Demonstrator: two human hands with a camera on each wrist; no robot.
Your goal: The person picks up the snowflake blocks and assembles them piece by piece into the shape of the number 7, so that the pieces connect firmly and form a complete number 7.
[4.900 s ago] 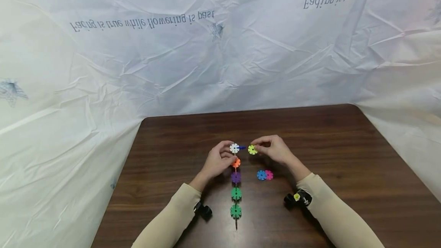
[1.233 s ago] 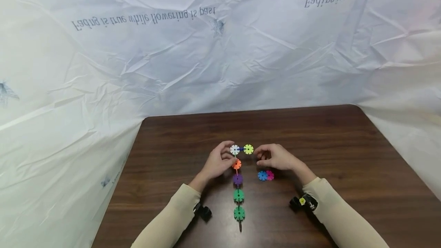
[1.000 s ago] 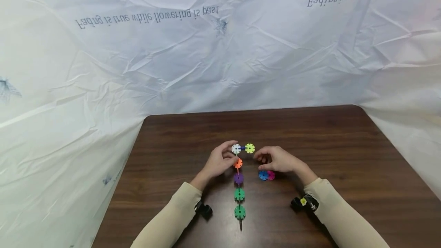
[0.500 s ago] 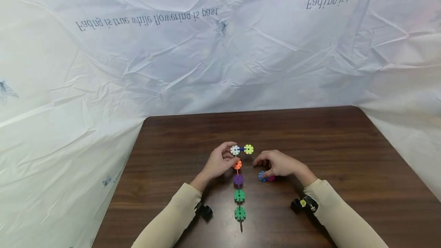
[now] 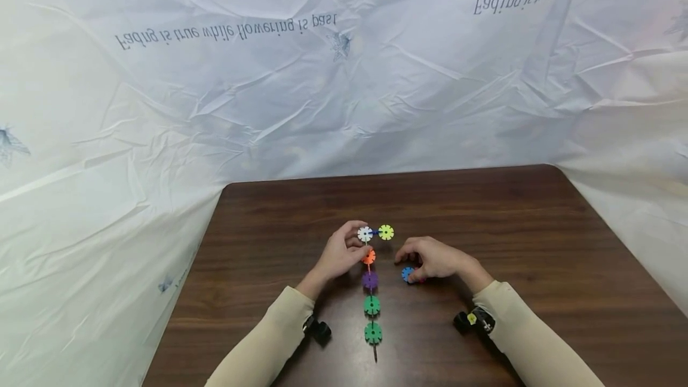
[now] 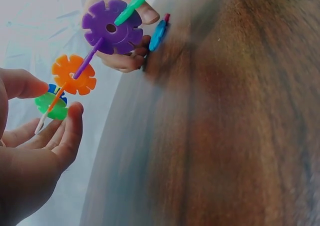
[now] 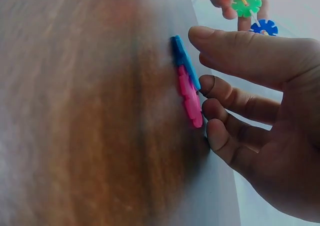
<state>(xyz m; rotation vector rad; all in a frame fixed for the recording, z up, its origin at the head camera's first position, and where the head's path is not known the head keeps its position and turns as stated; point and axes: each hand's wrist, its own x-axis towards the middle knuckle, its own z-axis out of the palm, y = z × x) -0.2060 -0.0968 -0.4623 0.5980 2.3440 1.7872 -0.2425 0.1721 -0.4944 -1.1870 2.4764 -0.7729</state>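
My left hand (image 5: 337, 254) pinches the upper end of a chain of notched plastic discs, near its white disc (image 5: 365, 234) and orange disc (image 5: 369, 257). From the white one, a dark blue disc seen edge-on leads right to a yellow disc (image 5: 386, 232). Below the orange come a purple disc (image 5: 370, 280) and two green ones (image 5: 372, 306), with edge-on discs between. My right hand (image 5: 436, 257) hovers low over a loose blue disc (image 7: 186, 61) and pink disc (image 7: 190, 98), which overlap. Its thumb and bent fingers stand apart around them, and in the head view cover most of the pink one.
Underneath lies a dark brown wooden table (image 5: 258, 220) with rounded far corners. White printed sheeting (image 5: 269, 106) hangs behind it and along both sides. Each wrist carries a black camera (image 5: 321, 332).
The yellow disc, earlier pinched by my right hand, now sits on the chain's dark blue disc. That hand has let go and come down toward the blue and pink discs. My left hand keeps its place.
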